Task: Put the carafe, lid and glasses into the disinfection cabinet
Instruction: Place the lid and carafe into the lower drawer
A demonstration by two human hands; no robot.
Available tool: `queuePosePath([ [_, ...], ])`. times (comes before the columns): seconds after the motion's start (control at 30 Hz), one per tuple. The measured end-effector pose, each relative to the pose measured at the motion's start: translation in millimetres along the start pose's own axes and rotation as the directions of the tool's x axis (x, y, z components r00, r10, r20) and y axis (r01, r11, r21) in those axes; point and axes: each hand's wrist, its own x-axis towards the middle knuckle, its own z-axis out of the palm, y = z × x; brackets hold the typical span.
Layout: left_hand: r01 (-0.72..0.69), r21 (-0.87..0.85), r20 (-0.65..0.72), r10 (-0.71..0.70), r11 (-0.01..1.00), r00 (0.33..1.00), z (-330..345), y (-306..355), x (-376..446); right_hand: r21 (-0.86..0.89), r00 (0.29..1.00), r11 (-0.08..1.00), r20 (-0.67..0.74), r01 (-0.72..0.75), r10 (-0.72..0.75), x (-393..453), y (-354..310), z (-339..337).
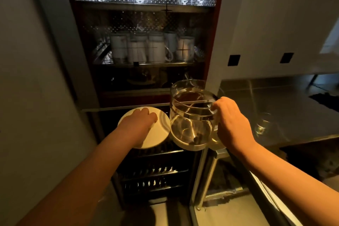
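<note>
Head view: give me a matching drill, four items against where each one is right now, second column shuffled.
Items:
1. carafe
2. lid
3. drinking glass
4. white mugs

Places:
A. on the counter at right
B. held by the left hand
C. on a cabinet shelf
D. held by its handle in the right hand

Pairs: 1-D, 2-B, 3-A, 4-C

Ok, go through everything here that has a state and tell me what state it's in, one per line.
Carafe: held upright by its handle in the right hand, lid off, not yet in the cabinet.
Lid: held in the left hand, off the carafe.
Disinfection cabinet: open, shelves showing.
Mugs: standing on a cabinet shelf.
Glass: on the counter, outside the cabinet.
</note>
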Motion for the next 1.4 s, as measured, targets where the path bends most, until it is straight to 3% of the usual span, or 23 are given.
queuePosePath([
  [0.33,0.08,-0.004,0.137,-0.078,0.997,0.987,48.4,-6.2,-1.4,0.068,0.994,0.997,0.102,0.029,-0.036,-12.0,0.8,53.2],
  [0.77,0.037,-0.091,0.198,-0.019,0.995,0.98,97.4,-31.7,52.3,0.08,0.988,0.995,0.149,-0.057,0.044,-8.4,9.8,83.4],
  [1.4,-0.001,-0.118,0.218,0.027,0.993,0.976,179.5,-62.2,124.7,0.003,0.995,0.996,0.057,-0.088,0.087,-20.7,-5.6,122.6],
])
